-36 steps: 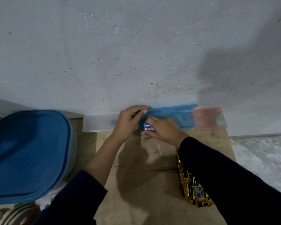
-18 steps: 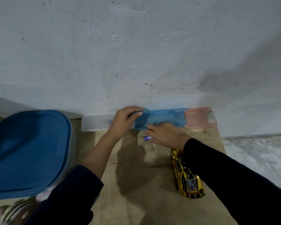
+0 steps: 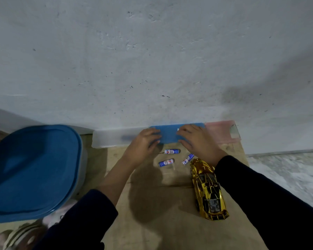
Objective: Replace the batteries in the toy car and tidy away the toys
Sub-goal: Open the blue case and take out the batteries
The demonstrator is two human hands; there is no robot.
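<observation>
Grey plaster wall (image 3: 152, 60) behind, wooden table (image 3: 152, 231) below. Both hands were on the blue case (image 3: 168, 135), which sat against the wall. Left hand (image 3: 144, 140) curled round its left end, right hand (image 3: 195, 139) gripped the right part, wrists low over the table. Three batteries (image 3: 172, 151) lay loose just in front. Gold toy car (image 3: 208, 188) lay beside the right forearm, untouched. Likely closing the case: press evenly at both ends, keep it flat, and keep sleeves from sweeping the batteries.

3 batteries (image 3: 172, 151) now lie loose on the table (image 3: 152, 231) just in front of the blue case (image 3: 168, 137); earlier only 1 showed, under the right grip (image 3: 195, 139). That grip has moved up onto the case, facing the left grip (image 3: 145, 143), and the lid is down.
</observation>
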